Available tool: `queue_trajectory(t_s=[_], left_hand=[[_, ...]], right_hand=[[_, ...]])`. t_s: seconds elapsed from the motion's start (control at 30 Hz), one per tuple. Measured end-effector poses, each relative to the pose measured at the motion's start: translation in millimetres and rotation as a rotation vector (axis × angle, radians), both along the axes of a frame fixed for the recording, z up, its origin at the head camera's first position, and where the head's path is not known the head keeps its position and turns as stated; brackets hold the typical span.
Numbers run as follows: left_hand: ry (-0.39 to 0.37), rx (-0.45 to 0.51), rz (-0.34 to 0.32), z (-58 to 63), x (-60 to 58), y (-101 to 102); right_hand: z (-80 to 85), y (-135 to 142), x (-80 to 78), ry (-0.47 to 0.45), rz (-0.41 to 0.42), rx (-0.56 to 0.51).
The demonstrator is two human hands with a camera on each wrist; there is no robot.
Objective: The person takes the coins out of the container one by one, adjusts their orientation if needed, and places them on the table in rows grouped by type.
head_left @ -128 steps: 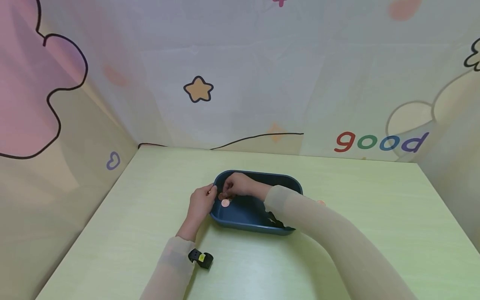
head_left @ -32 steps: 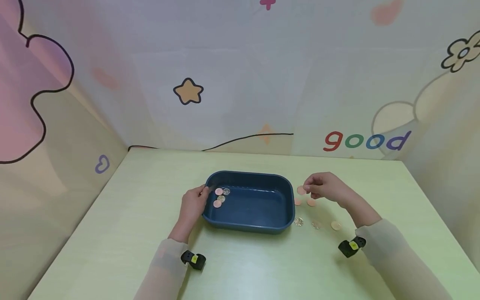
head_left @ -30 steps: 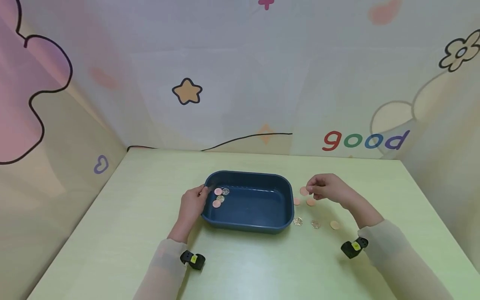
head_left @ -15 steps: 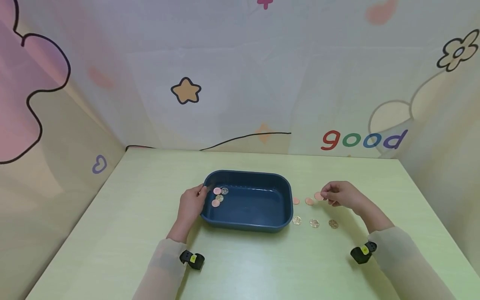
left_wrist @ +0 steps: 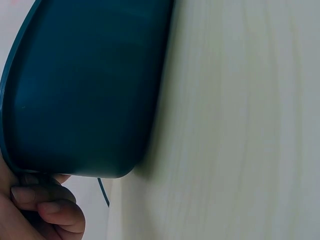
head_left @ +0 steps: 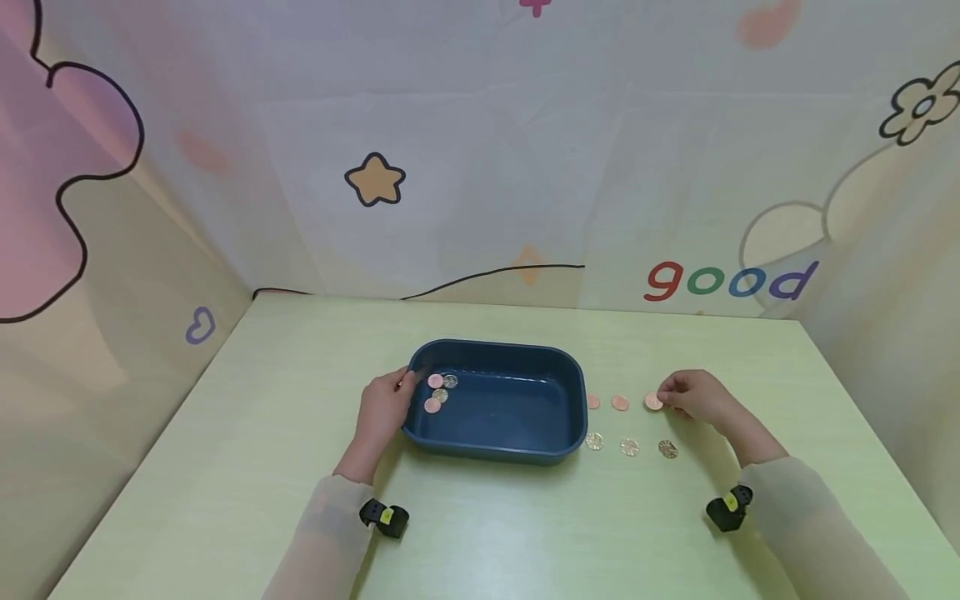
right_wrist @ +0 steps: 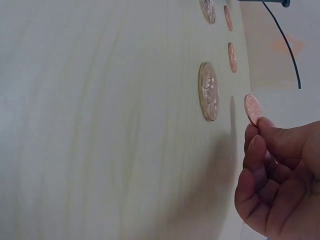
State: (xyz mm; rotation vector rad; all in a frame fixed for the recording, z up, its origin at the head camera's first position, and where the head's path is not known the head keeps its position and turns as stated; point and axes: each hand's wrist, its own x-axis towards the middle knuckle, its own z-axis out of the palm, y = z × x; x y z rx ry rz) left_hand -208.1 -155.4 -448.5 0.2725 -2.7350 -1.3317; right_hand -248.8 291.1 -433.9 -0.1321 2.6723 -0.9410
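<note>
My right hand (head_left: pixel 699 398) pinches a copper-coloured coin (right_wrist: pixel 252 108) between thumb and fingertip, just above the table at the right end of a back row. Two more copper coins (head_left: pixel 619 403) lie in that row. In front of them is a row of gold-toned coins (head_left: pixel 630 447), nearest to my hand the rightmost one (right_wrist: pixel 209 91). My left hand (head_left: pixel 384 408) grips the left end of a dark blue tray (head_left: pixel 495 458), thumb over the rim and fingers curled outside. Several coins (head_left: pixel 432 406), copper and gold-toned, lie inside at the tray's left end.
The pale wood-grain table (head_left: pixel 480 533) reaches back to a printed cloth backdrop (head_left: pixel 480 183). Cloth also hangs at the left and right sides. Each sleeve wears a black wrist camera, such as the left one (head_left: pixel 385 518).
Earlier my right hand reached into the tray's left end; it came out with a copper coin. Over the last second it carried the coin rightward, past the two copper coins. The left hand stayed.
</note>
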Motion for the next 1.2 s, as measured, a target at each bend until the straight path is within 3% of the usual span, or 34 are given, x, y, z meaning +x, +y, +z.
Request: queue_trajectory(t_s=[0.27,0.6,1.2], left_hand=[[0.015,-0.033,-0.001,-1.8,-0.3,0.5],[0.0,0.004,0.013,-1.2,0.8,0.6],[0.002,-0.017,-0.002,-1.9,-1.5,2.5]], right_hand=[[-1.3,1.8,-2.1,-0.011,-0.022,0.055],[-2.3,3.0,-6.2,-0.029,-0.03,0.104],[-5.2,-4.7,-2.2,0.067,-0.056,0.211]])
